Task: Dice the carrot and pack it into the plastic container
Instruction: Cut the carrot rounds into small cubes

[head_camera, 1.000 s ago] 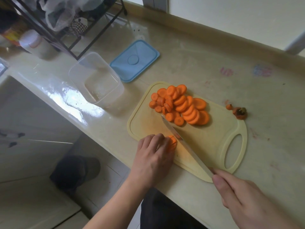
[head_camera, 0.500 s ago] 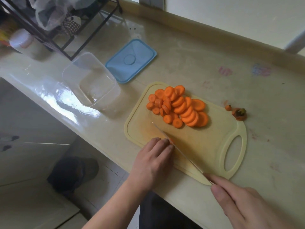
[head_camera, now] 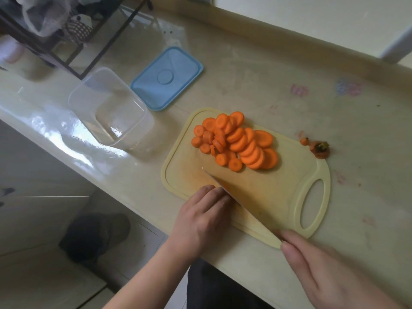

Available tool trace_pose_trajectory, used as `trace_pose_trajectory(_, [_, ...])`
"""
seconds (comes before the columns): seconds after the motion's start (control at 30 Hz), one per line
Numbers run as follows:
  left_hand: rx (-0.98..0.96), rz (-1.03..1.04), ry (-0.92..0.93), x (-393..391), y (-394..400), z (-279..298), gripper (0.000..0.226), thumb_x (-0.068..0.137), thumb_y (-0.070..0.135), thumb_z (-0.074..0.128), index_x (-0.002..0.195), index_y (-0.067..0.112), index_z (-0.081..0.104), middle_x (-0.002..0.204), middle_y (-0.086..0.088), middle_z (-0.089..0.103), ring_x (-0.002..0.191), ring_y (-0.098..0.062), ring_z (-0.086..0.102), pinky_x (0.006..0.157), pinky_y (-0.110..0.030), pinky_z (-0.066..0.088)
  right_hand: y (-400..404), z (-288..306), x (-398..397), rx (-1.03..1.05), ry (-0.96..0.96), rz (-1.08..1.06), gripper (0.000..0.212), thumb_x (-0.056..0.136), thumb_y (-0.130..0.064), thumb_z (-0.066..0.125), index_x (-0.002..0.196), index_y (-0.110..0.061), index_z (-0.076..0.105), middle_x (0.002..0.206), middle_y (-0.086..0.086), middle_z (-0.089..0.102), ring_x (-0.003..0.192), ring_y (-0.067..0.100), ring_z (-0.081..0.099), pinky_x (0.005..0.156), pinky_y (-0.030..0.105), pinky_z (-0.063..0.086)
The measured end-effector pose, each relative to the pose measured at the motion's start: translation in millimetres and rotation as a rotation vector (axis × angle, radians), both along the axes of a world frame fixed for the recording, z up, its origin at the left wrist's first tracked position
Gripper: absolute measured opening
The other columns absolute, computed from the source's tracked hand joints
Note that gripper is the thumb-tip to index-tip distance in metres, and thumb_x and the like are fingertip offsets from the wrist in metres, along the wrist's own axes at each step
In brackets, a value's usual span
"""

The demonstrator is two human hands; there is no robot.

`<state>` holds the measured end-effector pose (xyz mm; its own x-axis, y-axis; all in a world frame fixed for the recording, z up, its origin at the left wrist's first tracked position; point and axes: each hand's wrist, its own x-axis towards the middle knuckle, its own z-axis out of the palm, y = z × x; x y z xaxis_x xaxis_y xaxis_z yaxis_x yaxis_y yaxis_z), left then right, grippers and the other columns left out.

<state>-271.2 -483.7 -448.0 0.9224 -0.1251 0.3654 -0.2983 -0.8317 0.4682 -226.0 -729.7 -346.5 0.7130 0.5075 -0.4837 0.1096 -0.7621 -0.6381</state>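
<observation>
A: What do the hands do?
B: The right hand holds the knife. The left hand lies on the cutting board, fingers bent, touching the blade. I cannot tell if it holds anything.
A: Where is the carrot?
B: The carrot slices sit past the left hand. The plastic container stands farther left, beside the blue lid.
</observation>
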Motion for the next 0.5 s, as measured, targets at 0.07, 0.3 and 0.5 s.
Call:
trace_pose_trajectory(0.07, [0.02, -0.004, 0.0, -1.8, 0.3, -0.6, 0.025, 0.092, 0.006, 0.075, 0.115, -0.002, 0.073, 0.116, -0.017, 0.069, 0.104, -0.036, 0.066, 0.089, -0.042, 0.054, 7.7, -1.9, 8.5, 0.066, 0.016, 0.027, 0.062, 0.076, -0.08, 0.003, 0.11, -0.055, 0.048, 0.089, -0.014, 0.067, 0.087, -0.002, 0.061, 0.073, 0.014, 0.045])
trace_pose_trajectory(0.3, [0.016, 0.022, -0.023, -4.5, 0.8, -1.2, 0.019, 0.095, 0.009, 0.068, 0.107, -0.005, 0.074, 0.105, -0.018, 0.069, 0.099, -0.036, 0.066, 0.088, -0.041, 0.054, 2.2, 12.7, 5.7, 0.056, 0.069, -0.067, 0.063, 0.066, -0.091, 0.004, 0.095, -0.064, 0.053, 0.074, -0.024, 0.065, 0.073, -0.007, 0.062, 0.063, 0.006, 0.043])
trace_pose_trajectory(0.5, [-0.017, 0.017, -0.026, -3.4, -0.3, 1.7, 0.015, 0.095, 0.008, 0.068, 0.103, -0.002, 0.075, 0.108, -0.014, 0.071, 0.102, -0.033, 0.067, 0.091, -0.038, 0.055, -3.0, 14.4, -1.8, 0.029, 0.086, -0.032, 0.061, 0.073, -0.081, 0.009, 0.119, -0.063, 0.045, 0.089, -0.025, 0.068, 0.087, -0.013, 0.061, 0.076, 0.012, 0.048])
